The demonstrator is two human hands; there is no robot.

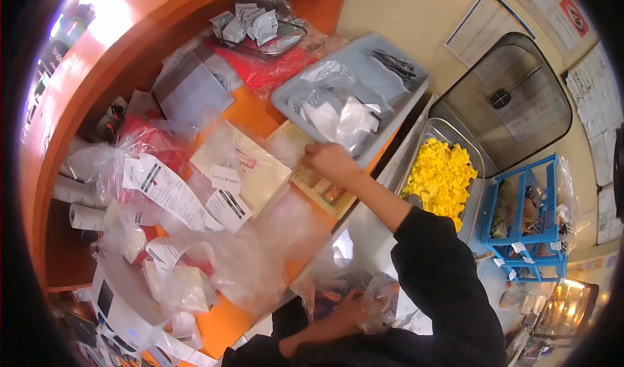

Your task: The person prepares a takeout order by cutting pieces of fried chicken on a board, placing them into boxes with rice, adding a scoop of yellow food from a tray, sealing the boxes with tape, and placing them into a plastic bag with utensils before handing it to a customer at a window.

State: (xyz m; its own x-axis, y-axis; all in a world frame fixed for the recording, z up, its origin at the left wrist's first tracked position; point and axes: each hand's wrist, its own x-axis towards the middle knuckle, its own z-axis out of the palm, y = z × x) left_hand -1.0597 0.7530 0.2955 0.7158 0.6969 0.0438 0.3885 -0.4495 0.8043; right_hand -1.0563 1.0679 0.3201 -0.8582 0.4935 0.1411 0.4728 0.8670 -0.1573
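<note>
My right hand (pixel 333 165) reaches to the middle of the counter, its fingers curled beside the near corner of a grey plastic tray (pixel 358 101). Beneath it lies a flat printed yellowish sheet or box (pixel 324 196). Whether the fingers pinch anything is hidden. Low in the view, close to my body, my left hand (pixel 343 311) is closed on a clear plastic bag (pixel 382 296); the bag's contents are unclear. Left of my right hand, a pale box (pixel 263 172) in clear plastic carries printed receipts (pixel 226 204).
A wire-mesh tray of yellow food pieces (pixel 441 177) stands at right, its mesh lid (pixel 507 96) raised behind. Further right is a blue rack (pixel 524 208). Bagged packages with receipts (pixel 170 191) crowd the orange counter (pixel 222 320). A white printer (pixel 122 299) sits lower left; sachets (pixel 251 23) fill a far basket.
</note>
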